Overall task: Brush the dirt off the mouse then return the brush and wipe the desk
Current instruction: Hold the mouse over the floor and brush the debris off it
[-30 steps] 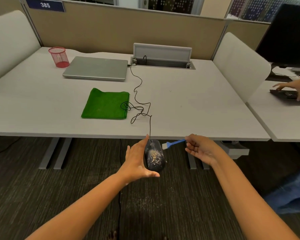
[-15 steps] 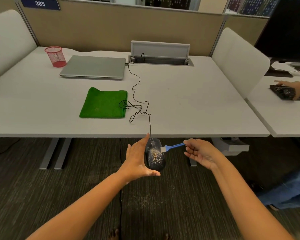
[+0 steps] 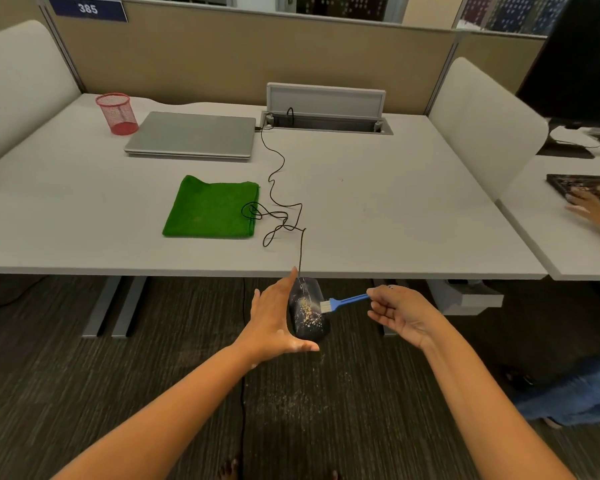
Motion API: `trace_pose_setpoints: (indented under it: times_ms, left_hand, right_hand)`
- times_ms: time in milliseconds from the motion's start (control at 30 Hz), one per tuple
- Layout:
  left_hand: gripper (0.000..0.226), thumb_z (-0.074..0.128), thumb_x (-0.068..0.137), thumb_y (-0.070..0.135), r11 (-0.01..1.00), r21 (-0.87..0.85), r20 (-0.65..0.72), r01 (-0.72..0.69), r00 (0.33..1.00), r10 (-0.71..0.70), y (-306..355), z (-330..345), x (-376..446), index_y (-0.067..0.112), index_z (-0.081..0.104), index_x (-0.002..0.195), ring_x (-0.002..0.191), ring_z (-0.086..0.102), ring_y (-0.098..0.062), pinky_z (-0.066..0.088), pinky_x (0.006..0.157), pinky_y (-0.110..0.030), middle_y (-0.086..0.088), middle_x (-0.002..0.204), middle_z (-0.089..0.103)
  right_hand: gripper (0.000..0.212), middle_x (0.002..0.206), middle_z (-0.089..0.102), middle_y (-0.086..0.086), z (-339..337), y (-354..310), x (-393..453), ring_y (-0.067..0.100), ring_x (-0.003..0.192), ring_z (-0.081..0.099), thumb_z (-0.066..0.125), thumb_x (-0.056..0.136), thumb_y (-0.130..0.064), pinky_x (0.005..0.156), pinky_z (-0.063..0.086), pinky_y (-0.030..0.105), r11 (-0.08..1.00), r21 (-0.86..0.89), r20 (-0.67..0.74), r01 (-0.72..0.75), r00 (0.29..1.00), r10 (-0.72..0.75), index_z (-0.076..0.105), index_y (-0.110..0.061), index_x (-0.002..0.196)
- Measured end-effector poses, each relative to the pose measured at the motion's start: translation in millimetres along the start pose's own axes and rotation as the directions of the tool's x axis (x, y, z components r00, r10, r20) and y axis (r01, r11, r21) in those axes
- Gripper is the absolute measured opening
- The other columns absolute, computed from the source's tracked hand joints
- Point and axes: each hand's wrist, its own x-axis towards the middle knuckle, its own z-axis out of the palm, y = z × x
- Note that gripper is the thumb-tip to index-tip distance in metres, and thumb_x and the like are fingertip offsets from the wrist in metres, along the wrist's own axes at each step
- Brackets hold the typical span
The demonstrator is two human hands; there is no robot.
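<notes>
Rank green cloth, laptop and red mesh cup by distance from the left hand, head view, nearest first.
From the left hand, which holds the mouse below the desk edge:
1. Green cloth, on the desk just up and left of the hand.
2. Laptop, closed, behind the cloth.
3. Red mesh cup, far back left corner, beside the laptop.

Blue brush [image 3: 346, 301], tan-speckled black mouse [image 3: 308, 311], green cloth [image 3: 212, 207]
</notes>
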Motion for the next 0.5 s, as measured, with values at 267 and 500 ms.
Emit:
trace_pose_setpoints:
  times_ms: [267,500]
  left_hand:
    - [0.129,0.081,0.051,0.056,1.0,0.019,0.003,0.017,1.0,-0.017,-7,4,0,0.04,-0.016,0.134,0.136,0.015,-0.017,-0.013,0.107,-0.038,0.003,0.148,0.021]
    - [0.13,0.08,0.05,0.058,1.0,0.017,-0.009,0.02,1.0,-0.02,-9,6,0,0.043,-0.018,0.134,0.136,0.016,-0.016,-0.012,0.107,-0.039,0.004,0.147,0.022]
  right_hand:
    - [0.007,0.071,0.058,0.003,11,-3,-5,0.01,0.064,0.055,0.064,0.082,-0.004,0.065,0.055,0.024,0.999,0.045,0.02,0.008,1.0,-0.009,0.058,-0.008,0.083]
    - [0.006,0.069,0.059,0.003,26,11,-6,0.01,0.064,0.057,0.067,0.081,-0.007,0.074,0.055,0.028,0.992,-0.122,0.04,0.028,0.999,-0.023,0.061,-0.006,0.083]
